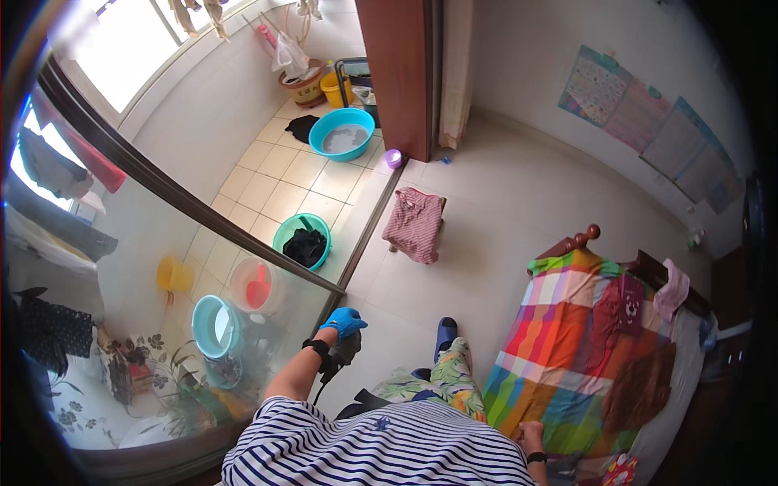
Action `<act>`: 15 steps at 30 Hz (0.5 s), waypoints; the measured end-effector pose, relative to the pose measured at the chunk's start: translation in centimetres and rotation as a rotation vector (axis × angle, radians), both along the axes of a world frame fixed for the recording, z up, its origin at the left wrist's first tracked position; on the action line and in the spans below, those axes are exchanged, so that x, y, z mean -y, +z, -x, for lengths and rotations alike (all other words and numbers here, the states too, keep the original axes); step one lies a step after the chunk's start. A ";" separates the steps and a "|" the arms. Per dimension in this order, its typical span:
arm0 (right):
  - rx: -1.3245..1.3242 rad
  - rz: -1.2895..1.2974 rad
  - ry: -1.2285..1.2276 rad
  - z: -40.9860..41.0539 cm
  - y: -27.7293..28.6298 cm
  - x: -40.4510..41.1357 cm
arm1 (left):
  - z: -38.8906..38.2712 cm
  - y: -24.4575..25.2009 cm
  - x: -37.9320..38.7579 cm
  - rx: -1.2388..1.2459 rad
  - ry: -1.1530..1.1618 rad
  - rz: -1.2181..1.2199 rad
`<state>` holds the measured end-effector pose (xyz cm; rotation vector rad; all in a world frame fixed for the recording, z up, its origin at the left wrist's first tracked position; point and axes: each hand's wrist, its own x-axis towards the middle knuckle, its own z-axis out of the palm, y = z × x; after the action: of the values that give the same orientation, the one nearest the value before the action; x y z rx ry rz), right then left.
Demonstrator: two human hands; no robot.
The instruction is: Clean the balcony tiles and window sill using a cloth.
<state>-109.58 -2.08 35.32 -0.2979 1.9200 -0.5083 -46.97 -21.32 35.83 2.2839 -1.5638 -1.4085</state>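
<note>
My left hand (344,322), in a blue glove, is curled over a dark object (347,349) at the door frame's end. A thin cord hangs below this object; its kind is hard to tell. My bare right hand (532,435) is closed in a loose fist by the bed's near edge, with nothing visible in it. Both wrists wear black bands. Ahead, a red-and-white striped garment (414,225) is draped over a low stool (443,209), apart from both hands.
A sliding glass door (267,352) and its floor track (371,234) border a tiled balcony. There stand a green basin (328,231) holding black cloth, a blue basin (316,143) of cloudy water and a purple bowl (393,159). At right is a bed with a checked cover (547,340).
</note>
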 end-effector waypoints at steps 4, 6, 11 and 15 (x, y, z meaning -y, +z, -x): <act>-0.003 -0.001 0.039 1.2 -2.4 11.0 | -2.1 -0.3 2.3 0.026 0.085 0.018; -0.011 0.007 0.123 -0.1 -1.5 17.7 | -2.8 -0.2 4.2 0.027 0.146 0.036; -0.009 -0.017 0.290 -4.8 0.3 31.4 | -3.9 1.4 8.1 -0.035 0.412 0.178; -0.043 0.029 0.497 -11.5 -0.2 43.3 | -7.4 2.0 12.3 -0.059 0.426 0.143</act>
<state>-98.12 -45.33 35.15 -0.7846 1.7943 -0.1985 -39.60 -33.61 37.80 2.2838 -1.0370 -1.1977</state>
